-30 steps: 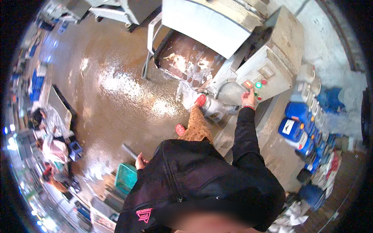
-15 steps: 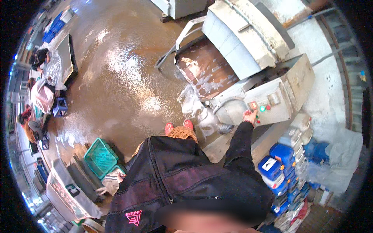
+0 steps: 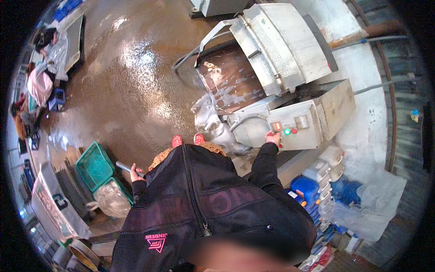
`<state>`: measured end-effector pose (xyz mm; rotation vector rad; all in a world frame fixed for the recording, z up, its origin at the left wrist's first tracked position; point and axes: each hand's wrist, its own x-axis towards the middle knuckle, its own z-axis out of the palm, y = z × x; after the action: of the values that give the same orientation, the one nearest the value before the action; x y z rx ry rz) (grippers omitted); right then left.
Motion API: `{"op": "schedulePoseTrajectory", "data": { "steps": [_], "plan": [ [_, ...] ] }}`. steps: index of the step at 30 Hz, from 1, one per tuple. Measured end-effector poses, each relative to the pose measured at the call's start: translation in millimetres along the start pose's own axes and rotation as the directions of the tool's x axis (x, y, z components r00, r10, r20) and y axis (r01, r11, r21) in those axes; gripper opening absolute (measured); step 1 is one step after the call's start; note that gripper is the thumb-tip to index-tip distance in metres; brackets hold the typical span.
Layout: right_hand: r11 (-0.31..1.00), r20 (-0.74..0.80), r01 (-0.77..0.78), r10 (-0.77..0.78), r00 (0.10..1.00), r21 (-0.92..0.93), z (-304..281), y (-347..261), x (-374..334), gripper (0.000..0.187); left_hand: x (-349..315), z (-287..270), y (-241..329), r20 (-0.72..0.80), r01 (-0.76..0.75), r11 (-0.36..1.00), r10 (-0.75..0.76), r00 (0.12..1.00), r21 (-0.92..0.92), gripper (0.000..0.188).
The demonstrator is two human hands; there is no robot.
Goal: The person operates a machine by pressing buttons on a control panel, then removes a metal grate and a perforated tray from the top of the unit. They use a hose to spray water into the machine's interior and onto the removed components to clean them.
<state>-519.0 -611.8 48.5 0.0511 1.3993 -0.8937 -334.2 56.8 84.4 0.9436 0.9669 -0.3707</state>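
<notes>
My right hand (image 3: pixel 272 137) is at the front of a metal control box (image 3: pixel 306 129), fingers curled at its left edge beside a lit green button (image 3: pixel 287 132) and a red one (image 3: pixel 294 130). What its fingertips grip, if anything, is hidden. Beside the box, a large machine tub (image 3: pixel 229 75) holds brown liquid with pale foam under a raised metal lid (image 3: pixel 276 50). Low at my left side, my left hand (image 3: pixel 137 173) is closed around a long, narrow grey thing (image 3: pixel 123 166) whose kind I cannot make out.
Green plastic baskets (image 3: pixel 95 165) stand left, one with a clear plastic bag (image 3: pixel 112 199). Blue jugs (image 3: pixel 306 188) and plastic sheeting (image 3: pixel 376 204) lie right. Crumpled plastic (image 3: pixel 213 124) hangs by the tub. The brown floor (image 3: pixel 136 95) is wet. People (image 3: pixel 40 84) sit far left.
My left hand has come out from my side with the grey thing showing. My right hand stays at the control box. The whole view has shifted, and the machine sits further left.
</notes>
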Motion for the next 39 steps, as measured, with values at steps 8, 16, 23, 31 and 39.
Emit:
{"op": "schedulePoseTrajectory", "data": {
  "steps": [8, 16, 23, 31, 39],
  "plan": [
    [0.996, -0.002, -0.082, 0.082, 0.997, -0.016, 8.6, 1.7, -11.6, 0.045, 24.2, -33.6, -52.5, -0.083, 0.195, 0.951, -0.22, 0.972, -0.238, 0.029],
    [0.991, 0.005, -0.128, 0.128, 0.992, -0.036, 8.3, -1.7, -8.3, 0.047, 29.5, -97.4, -81.2, -0.334, 0.133, 0.933, -0.249, 0.909, -0.335, 0.034],
    [0.986, -0.002, -0.163, 0.163, 0.987, -0.022, 10.4, 0.1, -5.5, 0.05, 26.8, -92.4, -75.1, -0.31, 0.134, 0.918, -0.259, 0.915, -0.372, 0.029],
    [0.983, 0.097, -0.179, 0.181, 0.979, -0.033, -2.5, -3.2, -13.2, 0.052, -20.9, -8.9, -40.8, -0.222, 0.126, 0.925, -0.215, 0.951, -0.359, 0.029],
    [0.979, 0.177, -0.201, 0.203, 0.963, -0.028, -5.5, -3.6, -22.1, 0.054, 16.7, -45.5, -38.9, -0.236, 0.107, 0.944, -0.186, 0.954, -0.313, 0.03]
  ]
}}
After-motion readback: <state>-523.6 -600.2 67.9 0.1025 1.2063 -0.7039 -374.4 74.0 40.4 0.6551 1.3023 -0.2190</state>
